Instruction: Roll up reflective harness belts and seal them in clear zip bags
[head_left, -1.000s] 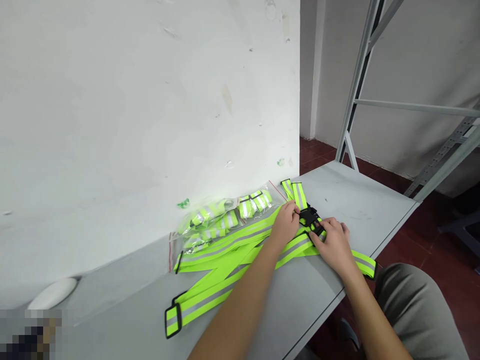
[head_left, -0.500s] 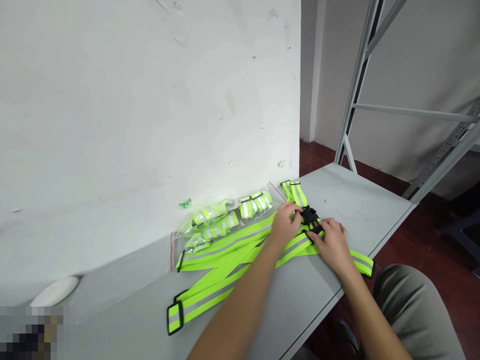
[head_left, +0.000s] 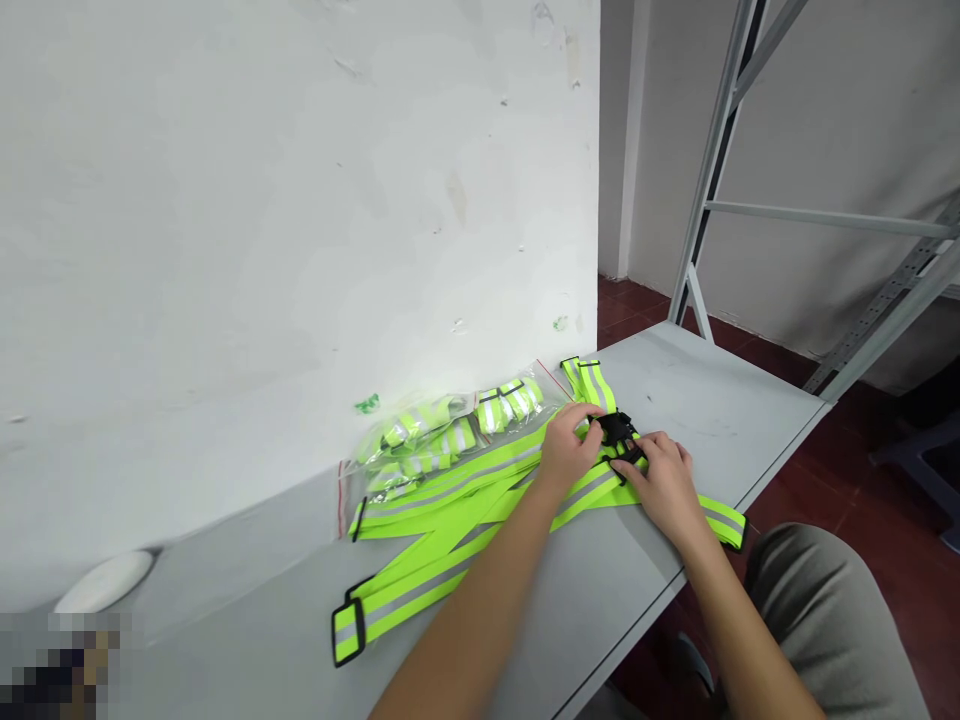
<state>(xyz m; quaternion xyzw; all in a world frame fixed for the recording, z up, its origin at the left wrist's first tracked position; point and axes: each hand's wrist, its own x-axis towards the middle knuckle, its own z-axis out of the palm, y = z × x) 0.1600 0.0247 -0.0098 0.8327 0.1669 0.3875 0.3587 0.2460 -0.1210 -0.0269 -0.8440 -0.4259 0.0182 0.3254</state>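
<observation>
Neon-yellow straps [head_left: 420, 590] with grey reflective stripes lie across one another on the grey table. A black plastic buckle [head_left: 616, 428] sits between my two hands at their right part. My left hand [head_left: 571, 445] pinches the buckle's left side with thumb and forefinger. The fingers of my right hand [head_left: 664, 480] close on the buckle's lower right piece, beside a strap. Both buckle halves are close together; whether they are locked cannot be made out. Behind my left hand, clear plastic bags [head_left: 420, 440] hold more rolled neon straps against the wall.
A white wall [head_left: 300, 200] rises along the table's back edge. At the right stand a metal rack frame [head_left: 712, 180] and a blue stool [head_left: 919, 460]. A white oval object [head_left: 105, 582] rests at the left, and my knee is at the lower right.
The two buckle pieces have come closer together between my hands. The view has shifted very slightly; the straps lie as before.
</observation>
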